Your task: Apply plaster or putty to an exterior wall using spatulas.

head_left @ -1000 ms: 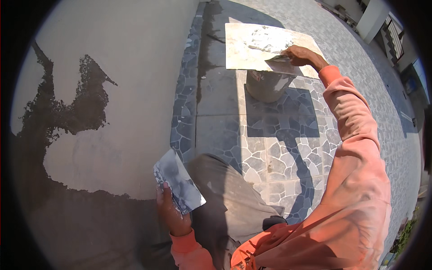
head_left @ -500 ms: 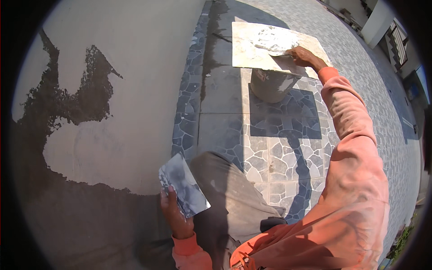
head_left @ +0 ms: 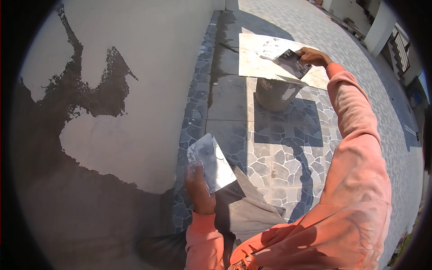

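Note:
My left hand is closed on the edge of a flat rectangular metal plastering blade smeared with white paste, held above my bent knee. Sunlight glints off its face. Far out at the end of my stretched arm, my right hand grips a second flat blade, which looks dark on the side facing me. That blade is tilted over a pale rectangular board; whether it touches the board I cannot tell. White paste lies on the board, which rests on top of a grey bucket.
At the left rises a wall with a smooth pale coat and ragged dark grey patches. Stone-patterned tiles cover the floor, with a grey strip along the wall. A white pillar and a stair railing stand far right.
My left hand has moved up and right with its blade. The right blade has turned from nearly flat against the paste to show its broad dark face. The whole view has shifted slightly.

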`<state>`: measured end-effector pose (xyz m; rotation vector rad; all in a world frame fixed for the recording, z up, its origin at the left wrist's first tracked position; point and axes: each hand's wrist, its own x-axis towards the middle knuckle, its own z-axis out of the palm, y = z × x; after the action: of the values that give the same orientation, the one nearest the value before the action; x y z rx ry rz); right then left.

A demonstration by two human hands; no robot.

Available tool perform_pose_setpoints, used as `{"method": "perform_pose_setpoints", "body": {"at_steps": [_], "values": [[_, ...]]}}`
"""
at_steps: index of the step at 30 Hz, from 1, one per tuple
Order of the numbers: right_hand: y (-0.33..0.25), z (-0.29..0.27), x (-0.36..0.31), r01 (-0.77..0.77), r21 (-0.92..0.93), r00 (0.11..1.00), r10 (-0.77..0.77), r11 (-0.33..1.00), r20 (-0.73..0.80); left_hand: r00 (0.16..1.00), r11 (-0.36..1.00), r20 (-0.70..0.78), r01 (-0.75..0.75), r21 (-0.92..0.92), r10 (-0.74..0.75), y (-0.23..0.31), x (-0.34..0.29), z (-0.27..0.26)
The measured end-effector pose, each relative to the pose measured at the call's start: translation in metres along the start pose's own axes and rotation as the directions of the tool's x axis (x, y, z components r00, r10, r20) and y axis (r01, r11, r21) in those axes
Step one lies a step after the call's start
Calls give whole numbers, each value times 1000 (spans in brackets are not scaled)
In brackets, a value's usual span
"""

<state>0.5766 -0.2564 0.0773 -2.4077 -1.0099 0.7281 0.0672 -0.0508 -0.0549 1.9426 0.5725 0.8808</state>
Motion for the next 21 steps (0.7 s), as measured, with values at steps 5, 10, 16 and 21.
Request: {"method": "perform_pose_setpoints", "body": {"at_steps": [5, 10, 16, 21], "values": [[-15, 2, -14, 102, 376, 975, -18, 921, -221, 905, 673, 59, 355, -648, -421, 15, 13, 4], [-89, 38, -31, 359, 769, 924, -316, 529, -214, 984, 923, -61, 137, -360, -170, 34, 32, -28], [-202, 166, -70, 198, 939, 951, -289, 283, -113, 890, 978, -455, -56, -203, -43, 56, 55, -72], [-267, 274, -102, -23, 993, 951, -308, -117, -14, 849, 949, -427, -255, 185, 311, 71, 49, -100]]}}
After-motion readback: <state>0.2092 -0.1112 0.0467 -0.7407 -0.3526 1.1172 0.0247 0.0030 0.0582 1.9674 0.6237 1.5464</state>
